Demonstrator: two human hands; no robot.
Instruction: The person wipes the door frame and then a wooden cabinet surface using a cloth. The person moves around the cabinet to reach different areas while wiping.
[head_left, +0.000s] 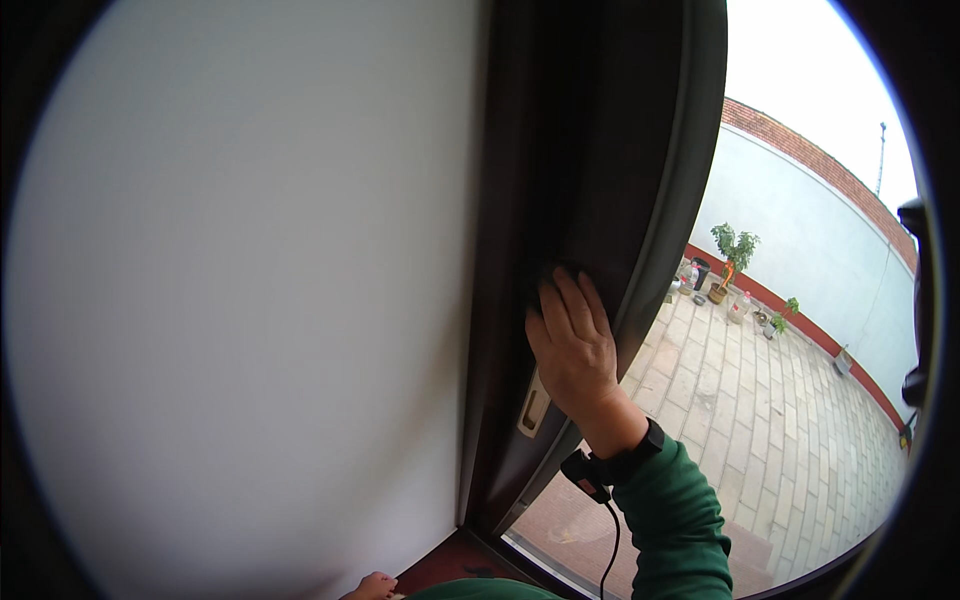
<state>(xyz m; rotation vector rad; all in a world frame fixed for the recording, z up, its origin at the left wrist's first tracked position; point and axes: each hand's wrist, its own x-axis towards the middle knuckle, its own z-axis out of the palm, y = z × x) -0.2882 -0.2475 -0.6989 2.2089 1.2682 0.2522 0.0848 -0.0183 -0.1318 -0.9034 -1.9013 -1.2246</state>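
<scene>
My right hand (574, 352), in a green sleeve with a black strap and a small cabled device at the wrist, lies palm-down against the dark frame (600, 187) of a sliding door or window. Its fingers point up and rest close together; something dark may be under the fingertips, but it blends into the frame. Just below the palm is a pale recessed pull handle (534, 405), partly covered by the hand. At the bottom edge, my left hand (373, 585) shows only in part, low beside the white wall (262, 300); whether it holds anything is hidden.
Dark red flooring or sill (457, 559) meets the wall at the bottom. Beyond the frame and glass lies a paved courtyard (750, 420) with a potted plant (735, 247), plastic bottles (739, 307) and smaller pots along a pale outer wall (810, 217) topped with brick.
</scene>
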